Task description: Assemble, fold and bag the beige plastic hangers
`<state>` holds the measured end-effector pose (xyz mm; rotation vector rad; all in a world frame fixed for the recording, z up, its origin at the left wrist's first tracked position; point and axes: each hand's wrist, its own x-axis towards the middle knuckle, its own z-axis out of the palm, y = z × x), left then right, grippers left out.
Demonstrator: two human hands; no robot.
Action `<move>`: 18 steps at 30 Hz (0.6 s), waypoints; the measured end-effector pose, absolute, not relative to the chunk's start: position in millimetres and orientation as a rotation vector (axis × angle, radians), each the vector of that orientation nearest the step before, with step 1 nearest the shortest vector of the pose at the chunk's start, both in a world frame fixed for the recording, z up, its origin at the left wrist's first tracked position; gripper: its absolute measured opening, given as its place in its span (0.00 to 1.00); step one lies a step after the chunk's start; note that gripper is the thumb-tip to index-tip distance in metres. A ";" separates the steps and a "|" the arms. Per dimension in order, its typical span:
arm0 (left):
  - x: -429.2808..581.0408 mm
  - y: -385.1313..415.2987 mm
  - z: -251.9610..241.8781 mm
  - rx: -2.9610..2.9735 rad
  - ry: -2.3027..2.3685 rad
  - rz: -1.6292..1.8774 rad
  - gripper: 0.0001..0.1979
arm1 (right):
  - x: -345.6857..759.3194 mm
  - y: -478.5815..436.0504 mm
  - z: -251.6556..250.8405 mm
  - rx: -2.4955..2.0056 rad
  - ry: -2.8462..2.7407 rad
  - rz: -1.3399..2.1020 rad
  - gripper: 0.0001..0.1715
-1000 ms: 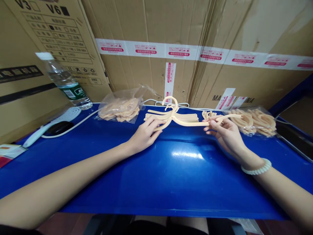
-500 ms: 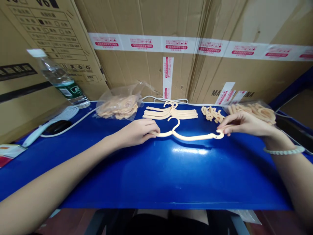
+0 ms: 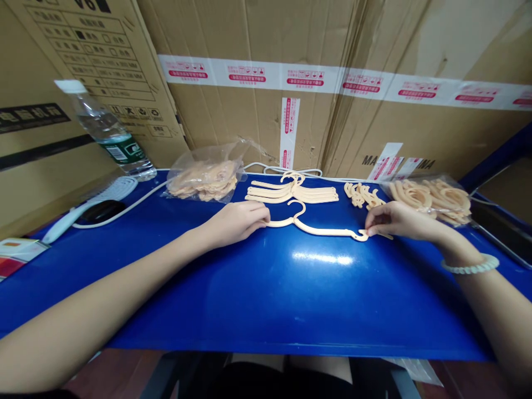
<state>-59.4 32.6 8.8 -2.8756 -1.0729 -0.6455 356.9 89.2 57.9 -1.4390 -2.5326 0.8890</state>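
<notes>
Brown cardboard boxes (image 3: 249, 33) crossed by red-and-white printed tape rise behind a glossy blue desk (image 3: 266, 299). A slim pale beige hanger (image 3: 324, 230) with a curved hook lies across the middle of the desk, stretched between the two grips; whether it rests on the surface cannot be told. A stack of matching beige hangers (image 3: 316, 194) sits just behind it, with a clear plastic bag of beige pieces (image 3: 203, 180) to the left and a second clear bag of curved beige parts (image 3: 432, 199) to the right. The left hand (image 3: 246, 221) has its grip closed on the hanger's left arm. The right hand (image 3: 388, 219) has its grip pinched on the small curled end at the hanger's right tip, just before a little heap of hooked beige pieces (image 3: 361, 195).
</notes>
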 end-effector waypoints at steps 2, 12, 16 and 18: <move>-59.7 32.9 5.4 -2.847 -1.104 -0.669 0.08 | 355.1 89.4 57.3 -1.449 -2.518 0.811 0.34; -49.6 21.6 32.9 -2.582 -0.957 -0.615 0.09 | 354.2 87.7 56.9 -1.443 -2.581 0.582 0.23; -40.4 -53.1 56.1 -2.885 -1.069 -0.710 0.11 | 349.2 81.2 59.7 -1.396 -2.594 0.502 0.15; -37.0 -99.5 48.3 -3.280 -1.175 -0.663 0.13 | 346.4 77.6 60.5 -1.381 -2.594 0.467 0.11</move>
